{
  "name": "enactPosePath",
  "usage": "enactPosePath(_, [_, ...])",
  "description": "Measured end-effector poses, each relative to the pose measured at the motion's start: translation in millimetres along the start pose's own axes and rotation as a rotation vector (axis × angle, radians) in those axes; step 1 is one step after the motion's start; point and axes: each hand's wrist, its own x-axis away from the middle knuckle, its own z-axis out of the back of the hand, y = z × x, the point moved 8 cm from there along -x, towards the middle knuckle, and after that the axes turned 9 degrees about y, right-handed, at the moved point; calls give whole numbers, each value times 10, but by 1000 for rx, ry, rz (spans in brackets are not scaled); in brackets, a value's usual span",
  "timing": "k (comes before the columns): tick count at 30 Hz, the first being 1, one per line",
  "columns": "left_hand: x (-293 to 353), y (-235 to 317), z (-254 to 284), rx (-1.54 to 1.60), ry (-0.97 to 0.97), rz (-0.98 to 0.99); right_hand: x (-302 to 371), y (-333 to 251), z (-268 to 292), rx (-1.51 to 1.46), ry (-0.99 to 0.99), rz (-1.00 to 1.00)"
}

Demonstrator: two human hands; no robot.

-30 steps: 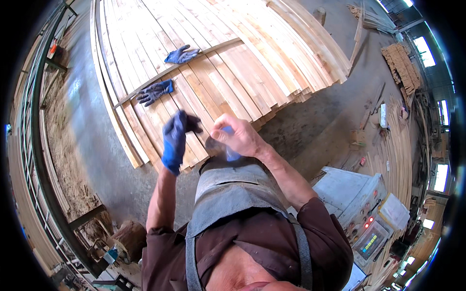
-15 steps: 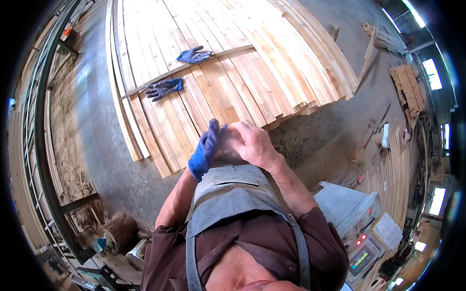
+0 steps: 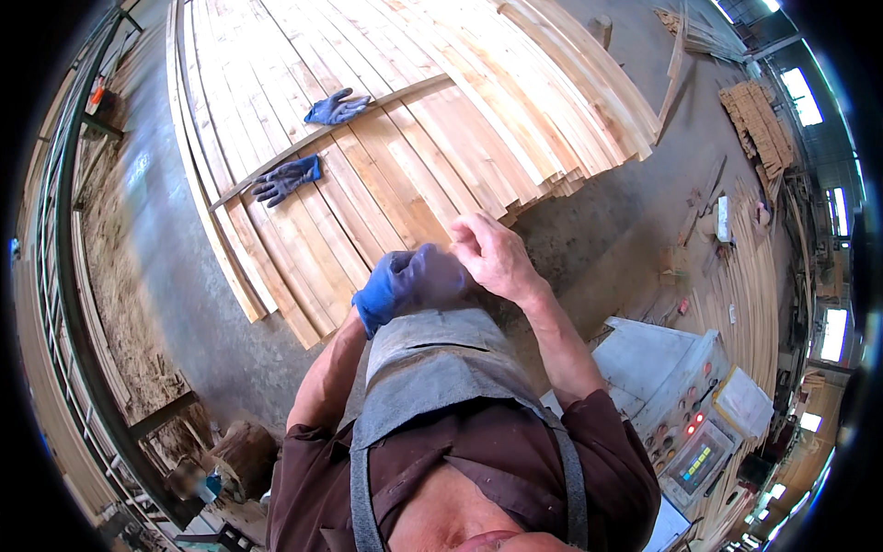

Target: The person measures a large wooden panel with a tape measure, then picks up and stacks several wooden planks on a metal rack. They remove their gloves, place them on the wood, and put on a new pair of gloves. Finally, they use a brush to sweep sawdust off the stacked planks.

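My left hand [image 3: 384,287] wears a blue work glove and its fingers are curled closed at waist height, in front of my grey apron [image 3: 432,354]. From it a second blue glove [image 3: 436,274], smeared by motion, reaches toward my right hand [image 3: 497,258]. My right hand is bare, with loosely bent fingers, thumb and fingertips partly apart; nothing shows in it, and its fingertips are close to the blurred glove. Two more blue-grey gloves lie on the boards: one [image 3: 338,108] by a thin crosswise strip [image 3: 368,110], the other [image 3: 287,179] nearer to me.
A wide stack of long planks [image 3: 405,166] lies ahead. At the lower right stands a control box [image 3: 658,368] with a small screen and lit red buttons. Along the left runs a metal frame [image 3: 69,304]; cut logs [image 3: 244,455] sit at its near end. Strips of wood [image 3: 740,285] lie at right.
My hands have drawn apart: the bare right hand has moved right, off the glove. The blurred glove now shows beside my left hand. The whole view has shifted slightly.
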Motion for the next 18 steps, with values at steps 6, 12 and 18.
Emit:
enactPosePath(6, [-71,-35,-200,126,-32,-151,148,19,-367,-785,125,-332])
enactPosePath(12, [-198,-260,-262,45,46,-183,436,85,-250,-202,302,-197])
enactPosePath(18, [-290,-122,-384,128,47,40,727,162,-127,54,149,-97])
